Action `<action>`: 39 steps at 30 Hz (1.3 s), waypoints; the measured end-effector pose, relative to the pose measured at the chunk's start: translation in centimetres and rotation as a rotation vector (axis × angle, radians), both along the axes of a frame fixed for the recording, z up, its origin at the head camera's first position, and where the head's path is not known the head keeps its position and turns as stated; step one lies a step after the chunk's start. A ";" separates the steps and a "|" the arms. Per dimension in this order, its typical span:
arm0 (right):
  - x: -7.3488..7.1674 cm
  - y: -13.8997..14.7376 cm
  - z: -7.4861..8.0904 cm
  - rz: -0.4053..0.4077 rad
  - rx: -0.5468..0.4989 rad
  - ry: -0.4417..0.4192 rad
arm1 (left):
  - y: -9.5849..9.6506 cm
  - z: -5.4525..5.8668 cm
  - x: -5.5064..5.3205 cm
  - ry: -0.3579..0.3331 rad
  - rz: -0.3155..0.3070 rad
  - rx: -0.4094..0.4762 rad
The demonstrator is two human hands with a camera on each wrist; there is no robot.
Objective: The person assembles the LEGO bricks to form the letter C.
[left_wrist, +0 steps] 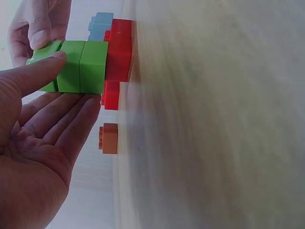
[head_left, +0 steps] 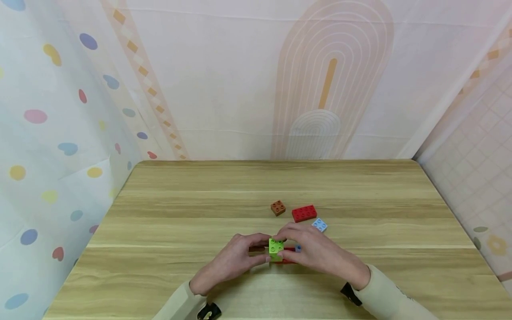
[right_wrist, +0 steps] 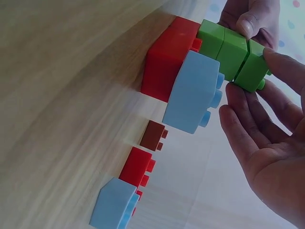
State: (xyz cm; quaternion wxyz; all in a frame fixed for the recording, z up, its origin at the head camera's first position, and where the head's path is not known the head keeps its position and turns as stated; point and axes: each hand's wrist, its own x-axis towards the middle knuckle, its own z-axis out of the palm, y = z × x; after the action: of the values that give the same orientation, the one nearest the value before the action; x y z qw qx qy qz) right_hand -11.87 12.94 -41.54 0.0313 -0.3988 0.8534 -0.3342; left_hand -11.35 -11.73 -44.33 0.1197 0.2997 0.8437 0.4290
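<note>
A stack of green bricks (head_left: 276,250) stands on one end of a red brick (left_wrist: 121,50), with a light blue brick (right_wrist: 189,90) on the red brick's other end. My left hand (head_left: 235,257) pinches the green stack from the left, thumb on the near side and fingers behind. From the right, my right hand (head_left: 316,250) pinches the top green brick (right_wrist: 251,69) between thumb and fingers. That top brick sits slightly tilted, with a thin gap above the green brick (right_wrist: 233,55) below it.
Behind the hands lie a loose brown brick (head_left: 278,207), a red brick (head_left: 304,213) and a light blue brick (head_left: 319,225). They rest on the wooden table (head_left: 180,204). A patterned cloth (head_left: 224,89) hangs at the table's back edge.
</note>
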 end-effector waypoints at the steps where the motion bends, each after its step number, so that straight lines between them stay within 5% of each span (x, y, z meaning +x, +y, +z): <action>1: 0.0 0.0 0.0 0.002 -0.002 -0.001 | 0.0 0.0 0.0 -0.001 -0.003 0.001; 7: 0.2 0.1 0.2 -0.002 0.017 -0.005 | 0.0 0.1 0.1 -0.006 -0.019 0.009; 17: 0.4 0.1 0.2 -0.014 0.003 -0.035 | 0.0 0.2 0.2 -0.016 0.017 0.148; 39: -0.2 0.1 0.1 -0.064 -0.013 -0.156 | 0.0 0.8 -0.5 0.042 -0.028 0.041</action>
State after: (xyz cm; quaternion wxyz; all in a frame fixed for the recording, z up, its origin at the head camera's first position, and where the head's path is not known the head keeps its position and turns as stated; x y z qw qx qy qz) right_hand -12.12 13.02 -41.41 0.0846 -0.3443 0.8584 -0.3707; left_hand -11.82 -11.75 -43.50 0.1017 0.3231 0.8326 0.4381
